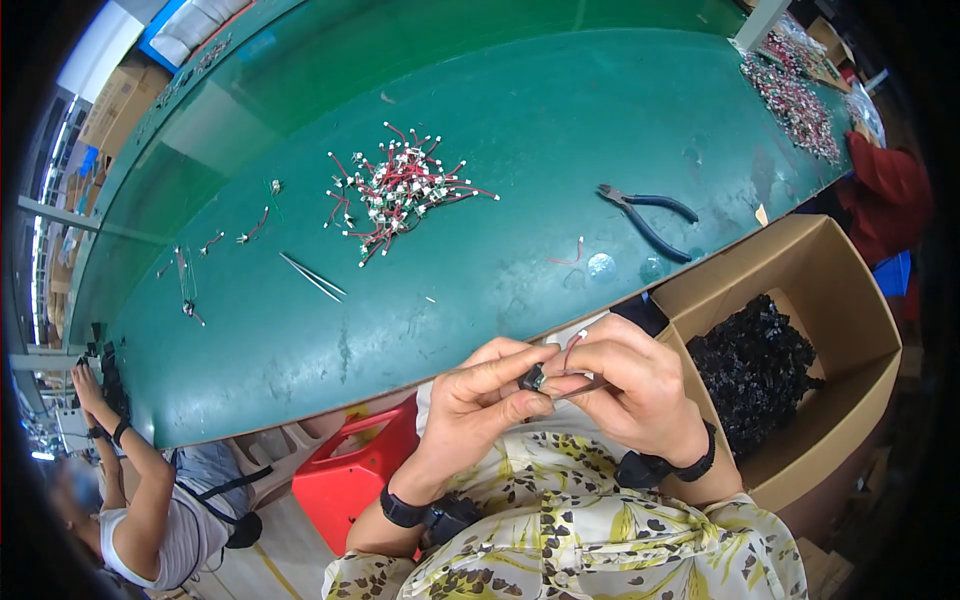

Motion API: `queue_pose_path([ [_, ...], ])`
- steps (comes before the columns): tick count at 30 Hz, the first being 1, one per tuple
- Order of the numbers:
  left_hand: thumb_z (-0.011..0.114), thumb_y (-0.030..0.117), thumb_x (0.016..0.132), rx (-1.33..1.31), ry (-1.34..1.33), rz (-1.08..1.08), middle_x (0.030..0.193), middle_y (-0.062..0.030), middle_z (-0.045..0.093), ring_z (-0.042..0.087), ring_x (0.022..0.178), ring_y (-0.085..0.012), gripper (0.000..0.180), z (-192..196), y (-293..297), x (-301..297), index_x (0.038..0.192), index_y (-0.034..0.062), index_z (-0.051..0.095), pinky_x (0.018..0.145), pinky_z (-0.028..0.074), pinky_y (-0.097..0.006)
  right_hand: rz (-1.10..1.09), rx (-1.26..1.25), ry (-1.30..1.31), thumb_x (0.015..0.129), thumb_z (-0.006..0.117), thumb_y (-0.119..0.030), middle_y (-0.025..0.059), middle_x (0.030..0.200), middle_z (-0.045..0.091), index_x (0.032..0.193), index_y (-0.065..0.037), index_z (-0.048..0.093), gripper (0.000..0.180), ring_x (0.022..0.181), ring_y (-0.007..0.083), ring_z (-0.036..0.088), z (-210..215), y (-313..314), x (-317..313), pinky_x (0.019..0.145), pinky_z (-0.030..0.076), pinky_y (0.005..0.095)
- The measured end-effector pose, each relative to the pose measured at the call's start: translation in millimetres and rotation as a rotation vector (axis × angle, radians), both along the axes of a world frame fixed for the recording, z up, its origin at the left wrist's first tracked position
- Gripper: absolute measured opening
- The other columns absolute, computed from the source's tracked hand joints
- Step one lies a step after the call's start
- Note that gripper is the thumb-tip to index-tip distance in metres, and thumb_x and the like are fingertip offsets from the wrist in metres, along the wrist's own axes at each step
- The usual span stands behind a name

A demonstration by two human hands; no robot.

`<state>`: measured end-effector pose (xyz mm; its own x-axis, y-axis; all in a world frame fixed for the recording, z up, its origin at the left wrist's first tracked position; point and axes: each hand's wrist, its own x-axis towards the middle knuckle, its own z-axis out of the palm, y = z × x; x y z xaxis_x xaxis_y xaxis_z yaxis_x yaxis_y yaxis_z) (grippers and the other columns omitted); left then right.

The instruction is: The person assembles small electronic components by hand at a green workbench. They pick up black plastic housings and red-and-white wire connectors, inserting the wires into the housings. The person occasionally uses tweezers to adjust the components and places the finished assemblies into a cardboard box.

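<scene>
My left hand pinches a small black plastic part between thumb and fingers, in front of my body at the table's near edge. Closed close beside it, my right hand grips a short red wire lead whose white connector points up. The lead's lower end meets the black part, where a bit of green shows; how they join is hidden by my fingertips. A thin, dark, metal-looking strip sticks out under the right fingers, its kind unclear.
On the green table lie a pile of red wire leads with white connectors, tweezers, blue-handled cutting pliers and a single lead. A cardboard box of black parts stands right. Co-workers sit left and far right; a red stool is left.
</scene>
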<state>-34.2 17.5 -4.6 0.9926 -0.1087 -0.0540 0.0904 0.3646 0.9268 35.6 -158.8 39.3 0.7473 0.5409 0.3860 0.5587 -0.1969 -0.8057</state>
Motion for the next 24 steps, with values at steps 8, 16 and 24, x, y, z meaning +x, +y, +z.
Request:
queue_pose_path([
  [8, 0.069, 0.001, 0.085, -0.495, 0.163, -0.049, 0.108, -0.0064, 0.06, 0.065, 0.082, -0.0141, 0.042, -13, -1, -4, 0.126, 0.0026, 0.061, 0.075, 0.055, -0.025, -0.003, 0.134, -0.067, 0.067, 0.074, 0.006, 0.0092, 0.088, 0.065, 0.09, -0.003, 0.071, 0.025, 0.074, 0.0213, 0.068, -23, 0, -9, 0.06, 0.057, 0.0304],
  [16, 0.072, 0.002, 0.083, -0.611, 0.241, -0.071, 0.109, -0.0077, 0.064, 0.066, 0.083, -0.0145, 0.039, -9, -4, 0, 0.121, 0.0017, 0.061, 0.074, 0.056, -0.027, -0.111, 0.172, -0.16, 0.066, 0.079, 0.004, 0.0048, 0.085, 0.067, 0.089, -0.005, 0.073, 0.025, 0.07, 0.0187, 0.068, -20, -2, -13, 0.059, 0.056, 0.0283],
  [24, 0.074, -0.005, 0.078, -0.552, 0.186, -0.057, 0.108, -0.0065, 0.063, 0.063, 0.091, -0.0129, 0.038, -11, -4, 1, 0.114, 0.0021, 0.063, 0.077, 0.057, -0.025, -0.111, 0.149, -0.143, 0.068, 0.081, -0.003, 0.0049, 0.081, 0.066, 0.087, -0.006, 0.072, 0.021, 0.069, 0.0172, 0.064, -30, -2, -15, 0.058, 0.051, 0.0265],
])
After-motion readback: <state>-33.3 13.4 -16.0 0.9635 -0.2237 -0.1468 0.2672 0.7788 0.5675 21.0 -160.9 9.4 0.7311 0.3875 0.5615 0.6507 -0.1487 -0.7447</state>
